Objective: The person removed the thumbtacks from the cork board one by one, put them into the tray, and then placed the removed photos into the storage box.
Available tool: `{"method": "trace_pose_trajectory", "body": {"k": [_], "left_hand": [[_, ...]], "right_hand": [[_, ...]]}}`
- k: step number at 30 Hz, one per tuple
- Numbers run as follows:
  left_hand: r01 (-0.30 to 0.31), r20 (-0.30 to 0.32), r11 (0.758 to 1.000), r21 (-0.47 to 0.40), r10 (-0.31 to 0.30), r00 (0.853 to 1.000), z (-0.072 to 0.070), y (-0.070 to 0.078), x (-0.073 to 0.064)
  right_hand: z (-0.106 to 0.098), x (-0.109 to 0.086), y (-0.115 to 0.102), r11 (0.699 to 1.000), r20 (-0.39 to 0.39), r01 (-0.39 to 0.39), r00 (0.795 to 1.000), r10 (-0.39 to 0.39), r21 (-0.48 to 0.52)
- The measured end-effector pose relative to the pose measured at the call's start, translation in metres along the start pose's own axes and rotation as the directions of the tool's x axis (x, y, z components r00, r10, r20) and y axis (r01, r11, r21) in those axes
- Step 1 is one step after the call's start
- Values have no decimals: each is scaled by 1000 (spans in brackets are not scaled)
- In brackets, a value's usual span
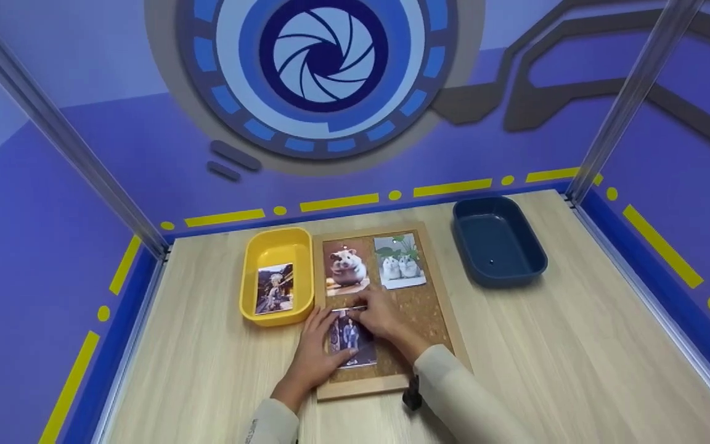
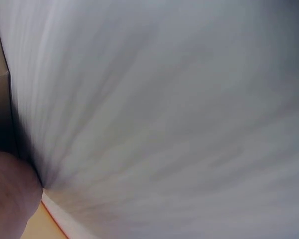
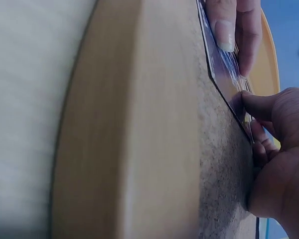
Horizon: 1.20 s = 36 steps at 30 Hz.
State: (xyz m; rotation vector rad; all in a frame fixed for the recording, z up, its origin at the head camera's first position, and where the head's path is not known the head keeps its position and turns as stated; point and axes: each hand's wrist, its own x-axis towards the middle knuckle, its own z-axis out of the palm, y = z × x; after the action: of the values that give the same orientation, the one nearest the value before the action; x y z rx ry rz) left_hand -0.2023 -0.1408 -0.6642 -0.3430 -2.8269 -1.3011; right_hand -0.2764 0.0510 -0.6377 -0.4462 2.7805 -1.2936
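A photo card (image 1: 361, 354) of standing figures lies on the lower left of a wood-framed cork board (image 1: 416, 314). My left hand (image 1: 313, 357) rests along its left side, fingers extended and thumb on its lower part. At the top edge, my right hand (image 1: 381, 316) pinches the card between thumb and curled fingers. In the right wrist view the right thumb (image 3: 259, 105) presses against the card's glossy face; the fingertips are partly hidden. A hamster photo (image 1: 346, 268) and a photo of two white hamsters (image 1: 399, 266) are on the board's upper half.
A yellow tray (image 1: 245, 290) stands left of the board with another photo (image 1: 276, 288) in it. A dark blue tray (image 1: 497, 243) stands to the right at the back. Purple printed walls (image 1: 145, 166) enclose the table. Pale blur fills most of the left wrist view.
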Motion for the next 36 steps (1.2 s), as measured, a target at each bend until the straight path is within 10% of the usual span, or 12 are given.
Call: {"method": "trace_pose_trajectory", "body": {"k": [36], "left_hand": [[-8,-4,1000,4,8,1000,1,-3,1]], "right_hand": [[4,-1,-5,991,-44,67,997,-62,119]]}}
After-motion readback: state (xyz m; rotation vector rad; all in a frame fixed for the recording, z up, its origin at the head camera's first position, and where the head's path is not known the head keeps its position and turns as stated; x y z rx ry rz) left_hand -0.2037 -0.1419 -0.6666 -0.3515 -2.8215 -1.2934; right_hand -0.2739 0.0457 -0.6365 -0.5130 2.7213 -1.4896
